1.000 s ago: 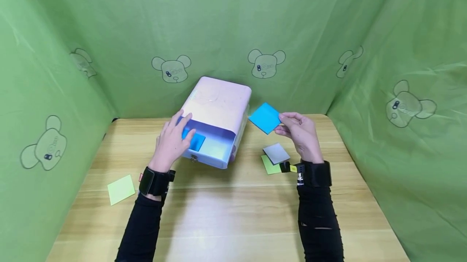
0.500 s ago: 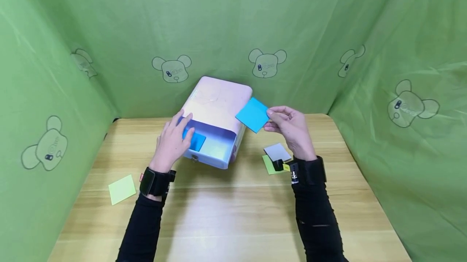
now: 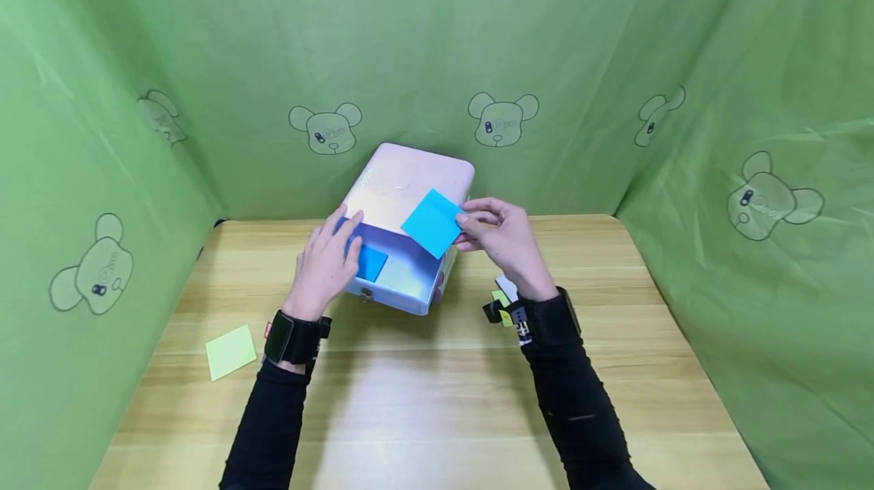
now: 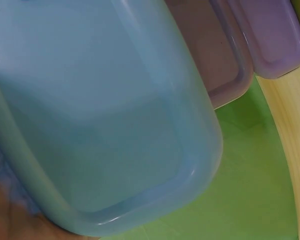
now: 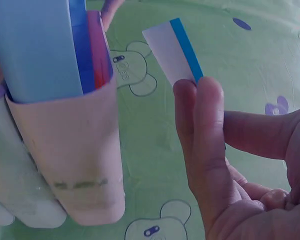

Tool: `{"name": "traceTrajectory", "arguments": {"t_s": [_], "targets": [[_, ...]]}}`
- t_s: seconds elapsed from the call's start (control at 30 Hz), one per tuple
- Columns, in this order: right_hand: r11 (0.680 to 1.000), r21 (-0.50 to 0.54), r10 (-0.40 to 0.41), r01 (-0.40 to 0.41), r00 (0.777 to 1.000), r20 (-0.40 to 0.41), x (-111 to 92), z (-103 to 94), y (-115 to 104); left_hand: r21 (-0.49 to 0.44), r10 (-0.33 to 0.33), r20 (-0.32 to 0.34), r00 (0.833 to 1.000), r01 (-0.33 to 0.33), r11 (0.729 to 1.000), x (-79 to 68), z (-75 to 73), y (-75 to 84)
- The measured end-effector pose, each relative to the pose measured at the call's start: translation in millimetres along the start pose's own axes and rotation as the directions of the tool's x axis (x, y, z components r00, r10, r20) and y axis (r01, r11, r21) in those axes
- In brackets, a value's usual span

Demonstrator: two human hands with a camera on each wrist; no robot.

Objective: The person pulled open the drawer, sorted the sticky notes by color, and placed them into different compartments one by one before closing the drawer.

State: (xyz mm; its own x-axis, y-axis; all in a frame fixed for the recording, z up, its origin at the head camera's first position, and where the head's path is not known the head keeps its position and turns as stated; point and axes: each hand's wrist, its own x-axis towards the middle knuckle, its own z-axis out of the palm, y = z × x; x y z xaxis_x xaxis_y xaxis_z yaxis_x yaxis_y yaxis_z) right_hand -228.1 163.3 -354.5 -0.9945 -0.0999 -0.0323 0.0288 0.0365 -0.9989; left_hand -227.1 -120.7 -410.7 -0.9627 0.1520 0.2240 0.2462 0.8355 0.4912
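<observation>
My right hand [image 3: 505,236] pinches a thick pad of blue sticky notes [image 3: 433,224] by one corner, raised over the front of a small pink-topped drawer box [image 3: 410,175]. From the right wrist view, the pad's [image 5: 162,55] pale underside and blue edge show between thumb and fingers. The box's blue drawer [image 3: 399,293] is pulled out, and another blue sticky-note pad [image 3: 372,263] lies at its left side. My left hand [image 3: 321,262] rests at the drawer's left edge with fingers spread. The left wrist view shows mostly the blue drawer's outer side [image 4: 90,100].
A light green sticky-note pad [image 3: 231,353] lies on the wooden table [image 3: 410,414] at left. Right of the box, a grey-white pad [image 3: 506,287] overlaps a green one [image 3: 500,297], both partly hidden by my right wrist. Green cloth walls [image 3: 410,35] enclose the table.
My right hand has carried the blue sticky-note pad leftward, from right of the box to above its open front. My left hand has stayed at the drawer's left edge.
</observation>
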Motion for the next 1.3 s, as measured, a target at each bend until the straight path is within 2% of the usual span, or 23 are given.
{"name": "traceTrajectory", "arguments": {"t_s": [0.27,0.57,0.83,1.1,1.3], "targets": [[0.996,-0.087,-0.010,0.014,0.999,0.048,-1,22.0,3,0.003,-0.009,-0.013,1.000,0.009,1.000,-0.5,-0.5,1.3],[0.974,-0.221,-0.028,0.048,0.996,0.089,-2,43.0,10,0.004,-0.009,-0.019,1.000,0.009,1.000,0.1,0.2,1.5],[0.949,-0.306,-0.035,0.082,0.987,0.156,-5,53.9,17,0.002,-0.008,-0.021,1.000,0.008,1.000,-0.7,1.0,1.7],[0.922,-0.385,0.027,0.044,0.984,0.178,-4,60.5,19,-0.002,-0.011,-0.016,1.000,0.011,1.000,-0.8,0.5,1.3],[0.896,-0.440,0.026,0.057,0.983,0.180,-5,64.0,23,-0.003,-0.013,-0.012,1.000,0.013,1.000,-1.1,0.9,0.8]]}}
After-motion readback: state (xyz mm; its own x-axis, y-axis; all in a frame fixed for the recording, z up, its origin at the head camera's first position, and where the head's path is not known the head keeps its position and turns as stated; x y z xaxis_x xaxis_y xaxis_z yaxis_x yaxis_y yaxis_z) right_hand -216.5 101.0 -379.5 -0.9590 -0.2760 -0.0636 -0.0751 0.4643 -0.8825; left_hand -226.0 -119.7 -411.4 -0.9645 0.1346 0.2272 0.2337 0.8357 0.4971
